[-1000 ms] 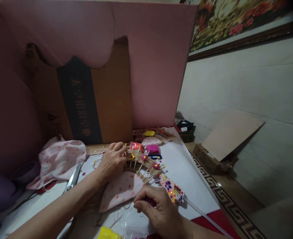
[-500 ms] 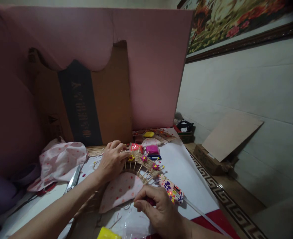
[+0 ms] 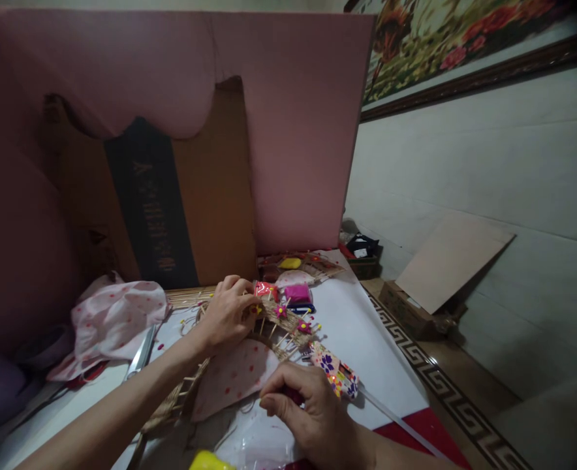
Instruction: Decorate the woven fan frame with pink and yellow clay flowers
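Note:
A curved woven straw piece (image 3: 288, 326) with upright wooden sticks and small pink and yellow flowers lies on the white sheet (image 3: 367, 339). My left hand (image 3: 224, 316) rests on its left end, fingers pinched at a small flower there. My right hand (image 3: 308, 411) is closed in a fist near the front, gripping a flower-patterned tool (image 3: 335, 372) whose coloured body sticks out towards the straw piece. A pink dotted cloth piece (image 3: 234, 375) lies between my hands.
Scissors (image 3: 139, 356) and a bundled pink dotted cloth (image 3: 117, 313) lie at the left. Pink and yellow clay packs (image 3: 296, 294) sit behind the straw piece; another yellow lump (image 3: 207, 462) is at the bottom edge. A pink-covered cardboard box (image 3: 210, 163) stands behind.
My left hand's fingers have curled tighter onto the flower at the straw piece's left end, and the straw piece has shifted slightly. My right hand has stayed in place.

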Demonstrator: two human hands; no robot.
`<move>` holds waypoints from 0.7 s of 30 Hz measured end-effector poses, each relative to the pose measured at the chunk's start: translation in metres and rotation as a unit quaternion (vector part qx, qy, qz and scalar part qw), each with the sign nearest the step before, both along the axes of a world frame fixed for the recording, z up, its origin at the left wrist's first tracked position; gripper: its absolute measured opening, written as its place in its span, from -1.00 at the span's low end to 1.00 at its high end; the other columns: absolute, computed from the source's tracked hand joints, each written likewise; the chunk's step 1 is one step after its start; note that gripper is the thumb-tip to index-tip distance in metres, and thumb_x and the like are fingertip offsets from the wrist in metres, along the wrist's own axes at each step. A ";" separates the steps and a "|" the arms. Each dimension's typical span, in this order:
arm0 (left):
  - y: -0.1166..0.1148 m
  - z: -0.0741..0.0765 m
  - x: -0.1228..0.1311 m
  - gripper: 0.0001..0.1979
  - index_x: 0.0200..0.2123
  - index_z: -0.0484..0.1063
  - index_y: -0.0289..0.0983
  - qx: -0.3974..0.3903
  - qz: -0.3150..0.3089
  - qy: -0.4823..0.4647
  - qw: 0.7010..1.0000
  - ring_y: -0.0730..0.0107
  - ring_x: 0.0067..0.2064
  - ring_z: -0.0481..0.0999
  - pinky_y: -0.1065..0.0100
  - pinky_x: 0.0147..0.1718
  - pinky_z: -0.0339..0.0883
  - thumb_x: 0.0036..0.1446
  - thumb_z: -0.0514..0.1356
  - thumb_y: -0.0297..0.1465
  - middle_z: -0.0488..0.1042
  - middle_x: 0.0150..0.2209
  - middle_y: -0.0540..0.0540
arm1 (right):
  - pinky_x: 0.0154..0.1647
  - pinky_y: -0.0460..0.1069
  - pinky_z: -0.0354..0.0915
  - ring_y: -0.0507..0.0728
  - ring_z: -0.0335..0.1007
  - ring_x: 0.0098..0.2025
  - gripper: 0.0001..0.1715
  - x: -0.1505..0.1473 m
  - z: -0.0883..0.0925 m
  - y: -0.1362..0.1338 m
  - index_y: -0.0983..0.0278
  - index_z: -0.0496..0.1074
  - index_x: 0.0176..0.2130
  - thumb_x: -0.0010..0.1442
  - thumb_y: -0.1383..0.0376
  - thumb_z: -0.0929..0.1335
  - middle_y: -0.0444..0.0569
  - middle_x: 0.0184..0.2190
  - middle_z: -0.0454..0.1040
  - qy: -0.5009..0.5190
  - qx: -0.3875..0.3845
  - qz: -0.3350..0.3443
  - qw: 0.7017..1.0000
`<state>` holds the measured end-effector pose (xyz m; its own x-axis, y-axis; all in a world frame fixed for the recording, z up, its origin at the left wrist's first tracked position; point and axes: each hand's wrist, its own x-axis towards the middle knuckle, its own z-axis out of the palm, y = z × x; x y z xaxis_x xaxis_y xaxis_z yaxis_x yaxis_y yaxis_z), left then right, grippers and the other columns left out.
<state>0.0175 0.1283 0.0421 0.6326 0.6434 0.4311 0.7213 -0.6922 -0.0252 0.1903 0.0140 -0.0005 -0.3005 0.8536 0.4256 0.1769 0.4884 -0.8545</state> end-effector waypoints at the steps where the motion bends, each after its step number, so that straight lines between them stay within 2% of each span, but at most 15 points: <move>1: 0.000 0.000 -0.001 -0.80 -0.24 0.51 -0.18 0.001 0.000 0.004 1.000 0.13 -0.10 0.22 0.11 -0.12 0.17 0.00 0.22 -0.40 0.41 -0.20 -0.13 | -0.43 -0.13 0.16 -0.01 0.32 -0.48 -0.93 0.000 0.001 0.000 0.34 0.46 -0.43 0.09 0.40 0.36 -0.11 -0.55 0.44 0.003 0.002 0.003 1.000; 4: 0.001 -0.003 -0.003 -0.84 -0.28 0.52 -0.16 0.018 0.007 0.013 1.000 0.10 -0.06 0.20 0.08 -0.11 0.15 0.03 0.22 -0.33 0.41 -0.19 -0.13 | -0.44 -0.14 0.16 -0.02 0.30 -0.50 -0.91 0.001 0.002 0.000 0.34 0.46 -0.44 0.10 0.40 0.36 -0.12 -0.56 0.43 0.012 0.007 0.011 1.000; 16: 0.004 -0.005 0.000 -0.90 -0.38 0.55 -0.14 0.033 0.005 -0.001 0.999 0.10 -0.04 0.21 0.05 -0.11 0.15 0.05 0.21 -0.40 0.42 -0.19 -0.12 | -0.42 -0.13 0.17 -0.01 0.30 -0.49 -0.91 0.001 0.003 0.001 0.32 0.46 -0.43 0.11 0.39 0.35 -0.13 -0.55 0.44 0.010 0.002 0.011 1.000; 21: 0.004 -0.005 -0.001 -0.87 -0.31 0.54 -0.13 0.032 0.007 -0.001 0.999 0.10 -0.05 0.21 0.06 -0.11 0.16 0.05 0.21 -0.37 0.43 -0.17 -0.13 | -0.42 -0.13 0.18 -0.01 0.32 -0.47 -0.93 0.001 0.003 0.001 0.32 0.46 -0.42 0.10 0.40 0.36 -0.12 -0.53 0.45 0.013 0.007 0.016 1.000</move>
